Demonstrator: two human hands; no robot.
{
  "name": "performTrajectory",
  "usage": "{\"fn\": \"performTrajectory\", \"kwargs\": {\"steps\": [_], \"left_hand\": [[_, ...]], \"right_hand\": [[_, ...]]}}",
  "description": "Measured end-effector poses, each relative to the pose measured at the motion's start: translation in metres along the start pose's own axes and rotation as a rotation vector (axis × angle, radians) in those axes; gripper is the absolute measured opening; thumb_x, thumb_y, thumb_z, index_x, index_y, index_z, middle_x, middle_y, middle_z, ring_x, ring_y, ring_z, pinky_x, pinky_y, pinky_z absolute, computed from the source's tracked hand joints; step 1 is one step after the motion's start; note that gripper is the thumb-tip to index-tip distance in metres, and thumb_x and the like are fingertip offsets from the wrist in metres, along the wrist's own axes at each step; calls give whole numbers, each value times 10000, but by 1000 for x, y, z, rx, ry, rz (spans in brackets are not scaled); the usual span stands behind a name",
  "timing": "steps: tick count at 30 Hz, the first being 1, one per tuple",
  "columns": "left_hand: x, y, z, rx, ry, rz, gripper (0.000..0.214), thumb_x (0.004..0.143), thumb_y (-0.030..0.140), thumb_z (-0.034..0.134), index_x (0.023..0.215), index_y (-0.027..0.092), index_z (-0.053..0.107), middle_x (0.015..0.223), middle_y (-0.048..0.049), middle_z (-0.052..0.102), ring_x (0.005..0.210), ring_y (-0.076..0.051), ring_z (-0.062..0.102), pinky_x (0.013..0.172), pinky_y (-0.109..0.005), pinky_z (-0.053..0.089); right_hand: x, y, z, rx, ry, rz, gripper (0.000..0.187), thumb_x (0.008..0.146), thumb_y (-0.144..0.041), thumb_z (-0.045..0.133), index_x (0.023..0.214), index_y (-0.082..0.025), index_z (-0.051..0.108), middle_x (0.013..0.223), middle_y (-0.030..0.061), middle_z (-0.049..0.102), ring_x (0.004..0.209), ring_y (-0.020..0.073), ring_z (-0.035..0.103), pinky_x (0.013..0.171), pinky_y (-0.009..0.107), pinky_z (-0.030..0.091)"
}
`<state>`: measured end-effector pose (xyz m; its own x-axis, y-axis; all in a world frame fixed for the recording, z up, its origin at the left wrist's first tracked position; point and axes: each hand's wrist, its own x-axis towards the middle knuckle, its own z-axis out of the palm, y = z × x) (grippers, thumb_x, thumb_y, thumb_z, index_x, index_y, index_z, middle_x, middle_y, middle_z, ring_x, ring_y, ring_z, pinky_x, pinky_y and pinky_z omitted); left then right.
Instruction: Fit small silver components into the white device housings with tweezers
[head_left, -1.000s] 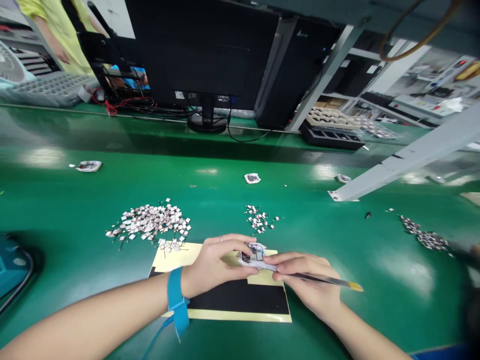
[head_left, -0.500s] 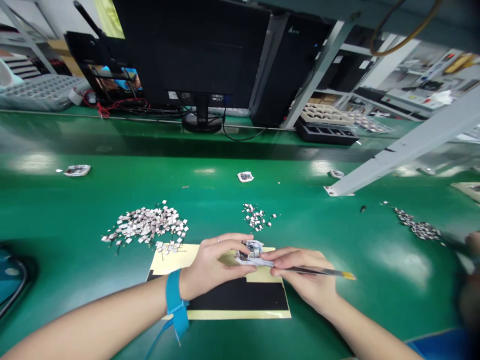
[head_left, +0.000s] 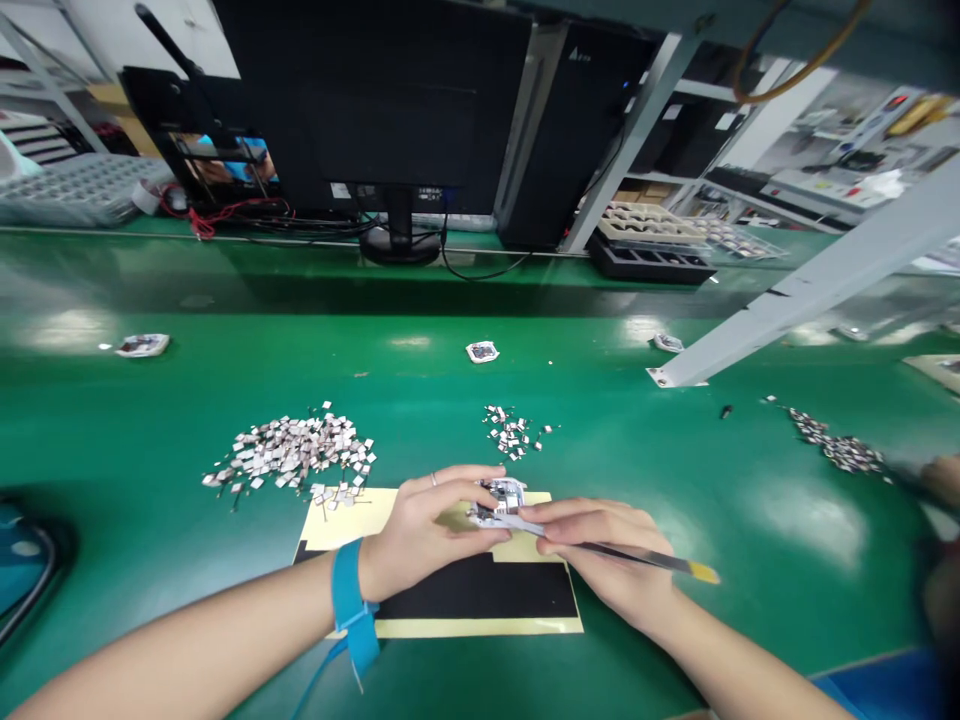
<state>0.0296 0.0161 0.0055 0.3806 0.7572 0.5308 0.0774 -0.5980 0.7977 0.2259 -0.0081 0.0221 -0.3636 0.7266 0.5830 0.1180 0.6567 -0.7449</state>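
My left hand (head_left: 427, 515), with a blue strap (head_left: 349, 585) round its wrist, pinches a small white electronic housing (head_left: 504, 500) with a circuit board inside. A pair of tweezers (head_left: 637, 553), grey at the front and yellow at the rear end, lies in the closed fingers of my right hand (head_left: 611, 545). Its tip reaches the near right edge of the housing. Fingers partly cover the board. Both hands are above a black and yellow sheet (head_left: 465, 590) on the green table (head_left: 420, 390).
A big pile of small white parts (head_left: 292, 450) with short leads lies left, a smaller pile (head_left: 514, 435) ahead, another (head_left: 840, 445) far right. A similar housing (head_left: 482, 352) sits beyond. Behind stand a monitor (head_left: 360, 120) and a slanted white post (head_left: 810, 270). Another person's hand (head_left: 941, 480) shows at right.
The rear end of the tweezers has dipped slightly and shifted right, with its grey front more visible along the housing's edge. My left hand keeps its grip on the housing.
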Motion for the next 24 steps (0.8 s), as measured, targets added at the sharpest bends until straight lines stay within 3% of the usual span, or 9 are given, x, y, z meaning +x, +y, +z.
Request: {"fn": "performTrajectory", "kwargs": {"steps": [10,24], "left_hand": [[-4,-6,3,-11,48,139,230,673,159,685,867,117,568,1019,-152,617,943,-183,601,815,-246,512],[-6,-5,3,55,23,75,212,688,192,673,857,132,560,1041,-137,613,949,-176,600,809,-231,509]], "right_hand": [[-1,0,0,-192,-35,-159,261,688,5,618,899,-148,603,909,78,677,829,172,647,672,237,535],[9,-6,5,-124,78,-101,165,692,-71,641,819,-176,634,811,76,695,695,188,668,576,248,551]]}}
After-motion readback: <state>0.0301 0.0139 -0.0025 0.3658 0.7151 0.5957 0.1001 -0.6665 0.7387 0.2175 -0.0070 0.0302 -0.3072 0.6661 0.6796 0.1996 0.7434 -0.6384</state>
